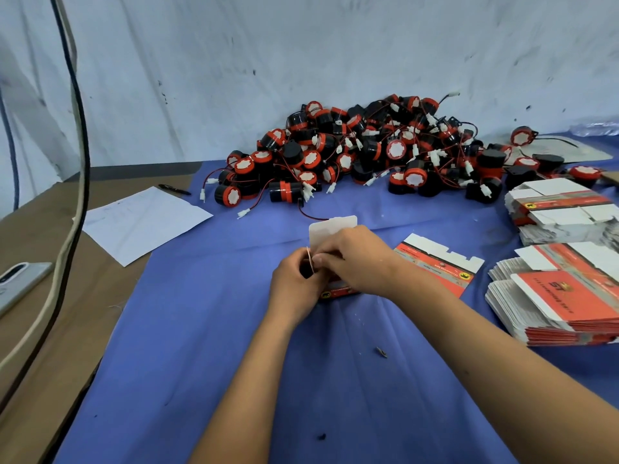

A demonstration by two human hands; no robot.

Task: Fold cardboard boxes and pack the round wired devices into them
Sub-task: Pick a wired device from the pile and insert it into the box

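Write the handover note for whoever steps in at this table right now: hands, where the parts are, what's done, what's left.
Left hand grips the side of the half-folded box, a side flap pinched by the fingers. Right hand holds its top; the white lid flap stands open. A dark part shows in the opening; whether a device is fully in, I cannot tell.
Device pile at the back of the blue cloth. One flat blank right of the hands, stacks of blanks at the right edge.
Done: box nearly formed. No closed box in view.
Left: tuck the flaps, close, repeat for the pile.
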